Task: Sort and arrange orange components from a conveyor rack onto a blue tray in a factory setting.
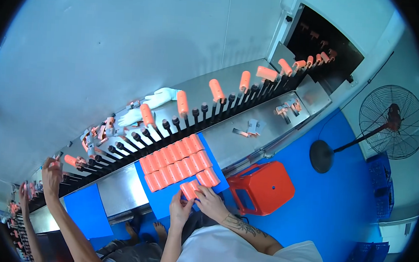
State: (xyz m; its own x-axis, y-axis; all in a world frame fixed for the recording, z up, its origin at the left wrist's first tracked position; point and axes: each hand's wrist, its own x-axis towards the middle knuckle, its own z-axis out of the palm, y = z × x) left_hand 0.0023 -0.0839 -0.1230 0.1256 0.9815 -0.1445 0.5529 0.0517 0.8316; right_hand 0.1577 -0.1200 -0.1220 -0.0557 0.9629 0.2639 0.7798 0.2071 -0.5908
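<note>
Both my hands work at the near edge of a blue sheet (pixel 157 203) that bears rows of orange half-tube shells (pixel 175 157). My left hand (pixel 180 211) pinches the near end of an orange shell (pixel 186 191) in the shortest, nearest row. From the right, my right hand (pixel 211 204) has its fingers closed at that shell and the one beside it; part of both lies under the fingers. Farther along this row sit more orange shells (pixel 207 177). The shells lie side by side, rounded faces up.
Behind the sheet runs a line of black pegs (pixel 175 121), some topped with orange shells (pixel 215 90), into a dark opening (pixel 321 37). White gloves (pixel 161 97) lie behind it. A co-worker's hand (pixel 51 176) is at left. A red stool (pixel 268 188) and fan (pixel 391 122) stand right.
</note>
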